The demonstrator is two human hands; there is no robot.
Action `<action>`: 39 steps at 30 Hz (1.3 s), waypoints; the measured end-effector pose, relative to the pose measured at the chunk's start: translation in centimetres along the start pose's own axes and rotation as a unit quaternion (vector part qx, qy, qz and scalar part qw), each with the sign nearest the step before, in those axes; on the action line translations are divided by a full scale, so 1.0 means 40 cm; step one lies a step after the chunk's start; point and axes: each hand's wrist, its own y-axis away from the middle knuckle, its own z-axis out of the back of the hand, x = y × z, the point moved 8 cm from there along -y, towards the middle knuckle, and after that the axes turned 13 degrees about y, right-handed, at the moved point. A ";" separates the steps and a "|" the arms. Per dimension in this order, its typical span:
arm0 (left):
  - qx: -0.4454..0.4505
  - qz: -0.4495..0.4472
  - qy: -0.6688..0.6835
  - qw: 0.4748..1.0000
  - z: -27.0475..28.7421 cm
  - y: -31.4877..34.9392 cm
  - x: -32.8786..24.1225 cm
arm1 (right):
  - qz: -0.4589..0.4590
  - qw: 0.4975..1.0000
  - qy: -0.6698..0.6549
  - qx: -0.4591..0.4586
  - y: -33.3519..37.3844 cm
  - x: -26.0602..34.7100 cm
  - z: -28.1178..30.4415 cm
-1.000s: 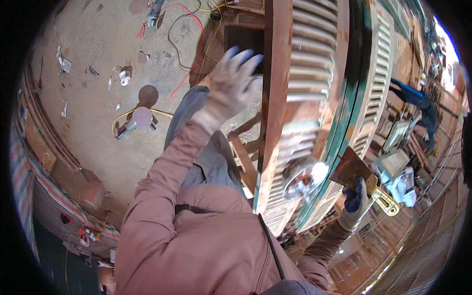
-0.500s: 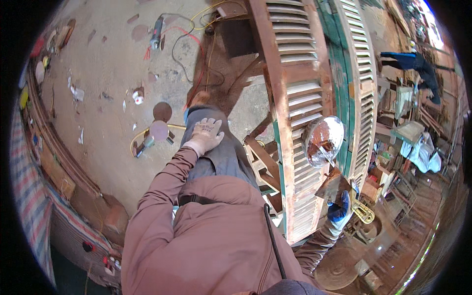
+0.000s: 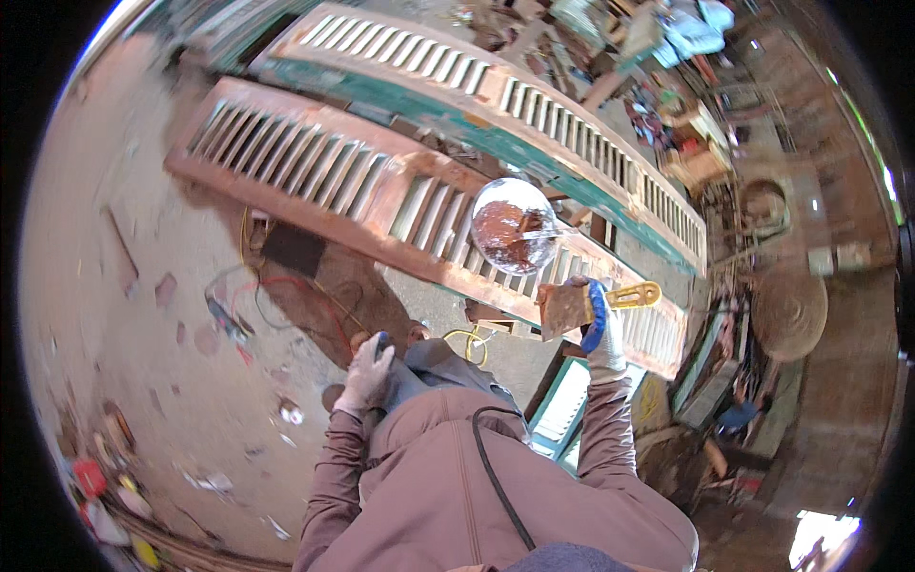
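Note:
My right hand (image 3: 602,329), in a blue and white glove, is closed around a wide putty knife (image 3: 564,311). Its blade, smeared brown, points left, and the yellow handle sticks out to the right. Just beyond it a silvery round bowl (image 3: 488,205) of reddish-brown paste rests on the slats of a brown louvred shutter (image 3: 286,205). A slim pale tool (image 3: 551,234) lies in the bowl across its right rim. My left hand (image 3: 367,375), in a light glove, lies beside my bent leg with its fingers stretched out, holding nothing visible.
A second louvred shutter (image 3: 496,86) with a green edge lies behind the first. On the floor at left are a power tool (image 3: 229,319), cords and scraps. A round woven disc (image 3: 789,313) and piled wood stand at right.
My view has swung right, so the shutters now run across it. My right hand, still gripping the putty knife, is nearer the middle of the view. My left hand stays by my leg.

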 end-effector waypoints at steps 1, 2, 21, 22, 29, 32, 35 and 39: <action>0.031 0.018 0.009 0.999 -0.016 -0.017 -0.031 | -0.008 1.000 0.010 -0.012 0.017 -0.021 0.011; 0.062 0.036 0.018 0.997 -0.040 -0.039 -0.059 | -0.016 0.999 0.021 -0.025 0.034 -0.037 0.023; 0.070 0.040 0.193 0.978 -0.434 -0.625 -0.228 | -0.011 0.784 0.588 -0.199 -0.100 -0.188 0.412; 0.080 0.068 0.218 0.970 -0.442 -0.620 -0.255 | -0.038 0.781 0.594 -0.188 -0.121 -0.211 0.440; 0.075 0.124 0.113 0.983 -0.419 -0.631 -0.307 | -0.081 0.852 0.516 0.032 -0.338 -0.251 0.406; 0.099 0.151 0.079 0.980 -0.477 -0.623 -0.364 | -0.043 0.893 0.440 0.087 -0.391 -0.297 0.357; 0.132 0.113 0.048 0.984 -0.555 -0.625 -0.413 | -0.038 0.931 0.356 0.068 -0.413 -0.282 0.369; 0.189 0.085 0.031 0.978 -0.747 -0.621 -0.544 | -0.118 0.942 0.312 0.028 -0.401 -0.322 0.425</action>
